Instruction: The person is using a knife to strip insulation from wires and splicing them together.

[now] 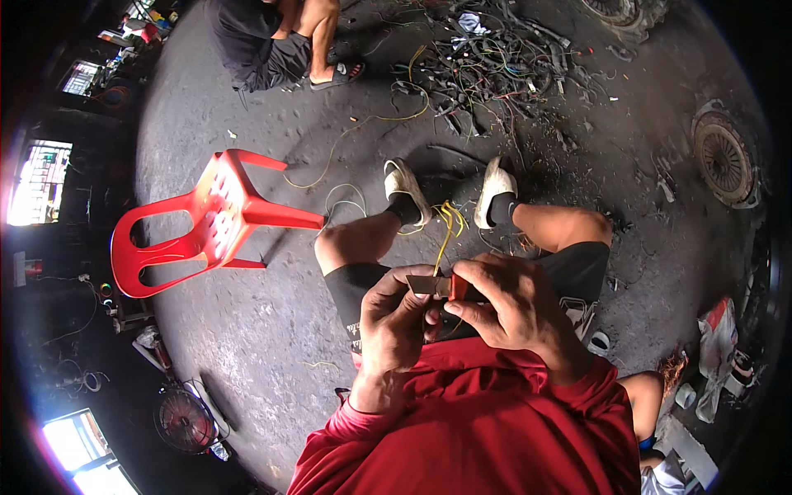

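Just left of the red-handled knife (439, 286), the left hand (391, 330) pinches yellow wire (444, 249), likely steadying it against the blade. The right hand (521, 304) wraps the handle, probably for control. Beyond the knife, the wire trails floorward.

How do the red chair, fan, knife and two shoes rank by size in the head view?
1. Red chair
2. Fan
3. Left shoe and right shoe: too alike to rank
4. Knife, partly covered by the right hand
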{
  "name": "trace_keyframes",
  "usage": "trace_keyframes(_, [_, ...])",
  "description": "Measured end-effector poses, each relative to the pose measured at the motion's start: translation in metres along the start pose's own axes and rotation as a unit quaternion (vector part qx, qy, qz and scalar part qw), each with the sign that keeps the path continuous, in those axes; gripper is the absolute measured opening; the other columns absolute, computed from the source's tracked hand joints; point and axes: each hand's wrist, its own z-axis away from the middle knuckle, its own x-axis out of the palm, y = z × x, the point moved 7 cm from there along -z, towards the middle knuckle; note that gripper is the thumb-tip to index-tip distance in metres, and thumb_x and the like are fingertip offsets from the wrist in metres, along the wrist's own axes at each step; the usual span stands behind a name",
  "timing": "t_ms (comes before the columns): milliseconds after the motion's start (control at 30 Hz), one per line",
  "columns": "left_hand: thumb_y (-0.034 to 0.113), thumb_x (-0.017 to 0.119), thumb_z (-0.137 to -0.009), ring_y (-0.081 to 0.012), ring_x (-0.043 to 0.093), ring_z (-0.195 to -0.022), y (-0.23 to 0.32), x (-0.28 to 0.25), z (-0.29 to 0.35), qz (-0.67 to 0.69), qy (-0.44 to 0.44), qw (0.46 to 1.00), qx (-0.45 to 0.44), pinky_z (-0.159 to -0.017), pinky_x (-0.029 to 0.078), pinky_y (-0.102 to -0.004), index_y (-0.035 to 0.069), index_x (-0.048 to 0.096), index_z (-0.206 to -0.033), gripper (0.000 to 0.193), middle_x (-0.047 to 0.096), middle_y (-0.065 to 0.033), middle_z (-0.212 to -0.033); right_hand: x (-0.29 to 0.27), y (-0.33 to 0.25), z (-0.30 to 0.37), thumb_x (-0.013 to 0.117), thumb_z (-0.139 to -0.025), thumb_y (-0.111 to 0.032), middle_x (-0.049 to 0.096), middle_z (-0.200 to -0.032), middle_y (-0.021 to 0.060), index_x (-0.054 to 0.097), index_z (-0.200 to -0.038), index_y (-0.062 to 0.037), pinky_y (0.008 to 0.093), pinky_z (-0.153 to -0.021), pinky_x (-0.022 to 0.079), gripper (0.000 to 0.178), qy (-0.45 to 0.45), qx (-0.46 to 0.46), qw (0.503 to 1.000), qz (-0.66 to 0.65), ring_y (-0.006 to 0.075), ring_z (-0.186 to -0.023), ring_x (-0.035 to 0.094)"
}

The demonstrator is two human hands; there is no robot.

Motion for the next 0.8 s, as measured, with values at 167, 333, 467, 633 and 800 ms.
trace_keyframes(167, [0.007,0.055,-0.094,-0.0093,0.056,-0.064,0.002,0.005,0.002,0.030,0.002,0.999,-0.011,-0.047,0.044,-0.0202,-0.005,0.059,-0.110,0.020,0.065,-0.0101,-0.089,0.000,0.001,0.000,0.070,-0.082,-0.026,0.062,-0.085,0.0125,0.057,-0.103,-0.0022,0.0375,-0.058,0.051,0.035,0.005,0.000,1.000,0.003,0.0292,-0.068,0.063])
trace_keyframes(333, [0.005,0.054,-0.092,-0.0075,0.044,-0.061,0.001,0.002,0.002,0.004,0.003,1.000,-0.013,-0.042,0.034,-0.0161,-0.004,0.060,-0.110,0.021,0.060,-0.0086,-0.087,-0.001,0.001,-0.001,0.071,-0.081,-0.025,0.062,-0.085,0.0127,0.057,-0.104,-0.0020,0.0373,-0.059,0.051,0.036,0.006,-0.003,1.000,0.001,0.0289,-0.069,0.063])
trace_keyframes(467, [0.006,0.056,-0.093,-0.0062,0.043,-0.059,0.003,0.000,0.004,0.016,0.005,1.000,-0.024,-0.044,0.031,-0.0177,-0.005,0.062,-0.110,0.021,0.057,-0.0046,-0.076,-0.006,0.011,0.000,0.071,-0.081,-0.024,0.063,-0.083,0.0096,0.057,-0.104,-0.0029,0.0367,-0.060,0.051,0.034,0.020,0.010,0.999,0.029,0.0273,-0.069,0.063])
trace_keyframes(633, [0.008,0.055,-0.093,-0.0058,0.039,-0.057,0.006,-0.002,0.009,0.016,0.030,0.999,-0.026,-0.041,0.030,-0.0155,-0.003,0.062,-0.112,0.023,0.048,-0.0012,-0.069,-0.037,0.045,0.008,0.066,-0.086,-0.016,0.064,-0.080,0.0085,0.056,-0.104,-0.0039,0.0353,-0.061,0.050,0.024,0.082,0.110,0.989,0.047,0.0267,-0.071,0.064])
trace_keyframes(800, [0.006,0.055,-0.093,-0.0057,0.040,-0.061,-0.002,-0.003,0.002,0.040,0.018,0.998,-0.038,-0.043,0.031,-0.0154,-0.001,0.061,-0.111,0.021,0.050,-0.0022,-0.074,-0.020,0.018,0.005,0.069,-0.083,-0.019,0.063,-0.080,0.0099,0.056,-0.102,-0.0029,0.0366,-0.063,0.051,0.028,0.012,0.069,0.997,-0.030,0.0277,-0.072,0.064])
